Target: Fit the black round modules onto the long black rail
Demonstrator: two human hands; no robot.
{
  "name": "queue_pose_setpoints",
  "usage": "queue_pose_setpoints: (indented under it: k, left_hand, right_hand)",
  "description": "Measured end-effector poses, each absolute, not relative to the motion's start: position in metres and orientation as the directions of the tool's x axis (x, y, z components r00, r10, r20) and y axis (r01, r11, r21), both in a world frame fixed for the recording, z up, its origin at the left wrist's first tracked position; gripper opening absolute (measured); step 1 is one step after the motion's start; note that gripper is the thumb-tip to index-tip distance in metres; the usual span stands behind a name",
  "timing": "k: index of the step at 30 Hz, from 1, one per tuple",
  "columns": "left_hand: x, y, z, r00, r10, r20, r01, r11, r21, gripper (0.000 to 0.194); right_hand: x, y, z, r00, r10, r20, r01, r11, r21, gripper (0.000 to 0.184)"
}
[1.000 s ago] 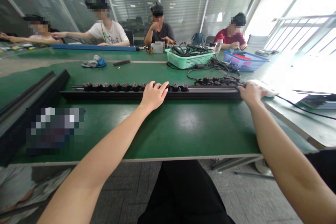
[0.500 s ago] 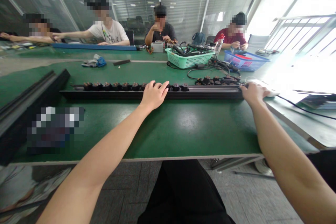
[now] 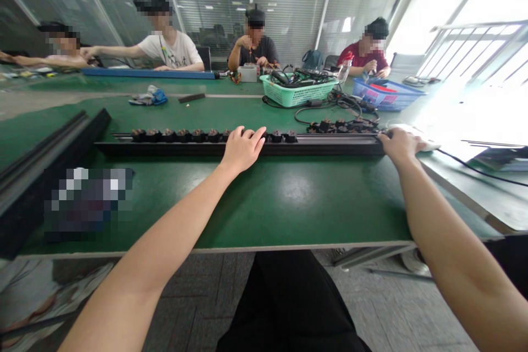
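A long black metal rail (image 3: 334,147) lies crosswise on the green table in front of me. Dark plug-like pieces with copper-coloured prongs (image 3: 182,135) sit in a row along its channel, from its left end past the middle; its right stretch shows a bare groove. My left hand (image 3: 243,149) is closed over the middle of the rail, fingers bent across the row and hiding some pieces. At the rail's right end, my right hand (image 3: 399,144) grips it, thumb on the near side; its other fingers are partly hidden. More of the black pieces (image 3: 340,126) lie just behind the rail.
Other black rails (image 3: 53,168) lie at left, near a blurred packet (image 3: 86,203). Behind are gloves (image 3: 148,96), a green basket (image 3: 297,93) of cables and a blue basket (image 3: 385,98). A white object (image 3: 427,142) with a cable is at right. Several people sit opposite.
Both my hands and the rail stay in place. Across the table, the people's heads and hands have shifted slightly.
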State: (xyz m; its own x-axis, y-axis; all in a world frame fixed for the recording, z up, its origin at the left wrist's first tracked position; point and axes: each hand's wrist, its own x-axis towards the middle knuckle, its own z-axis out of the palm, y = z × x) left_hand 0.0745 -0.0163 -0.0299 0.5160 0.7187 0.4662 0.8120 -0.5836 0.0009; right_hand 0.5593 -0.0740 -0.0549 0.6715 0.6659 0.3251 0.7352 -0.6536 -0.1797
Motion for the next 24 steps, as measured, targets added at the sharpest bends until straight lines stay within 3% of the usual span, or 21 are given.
queue_pose_setpoints:
  k: [4,11,24]
  left_hand:
    - [0.073,-0.014,-0.032,0.523,0.701,0.484,0.803,-0.596,-0.006,0.052]
    - [0.073,-0.014,-0.032,0.527,0.702,0.478,0.802,-0.597,-0.008,0.053]
    - [0.074,-0.014,-0.031,0.526,0.705,0.477,0.809,-0.588,-0.023,0.052]
  right_hand:
    - [0.557,-0.075,-0.052,0.737,0.619,0.272,0.676,-0.686,-0.270,0.050]
    - [0.548,-0.078,-0.049,0.793,0.515,0.324,0.602,-0.743,-0.292,0.055]
    - [0.541,-0.078,-0.042,0.818,0.517,0.252,0.570,-0.784,-0.244,0.059]
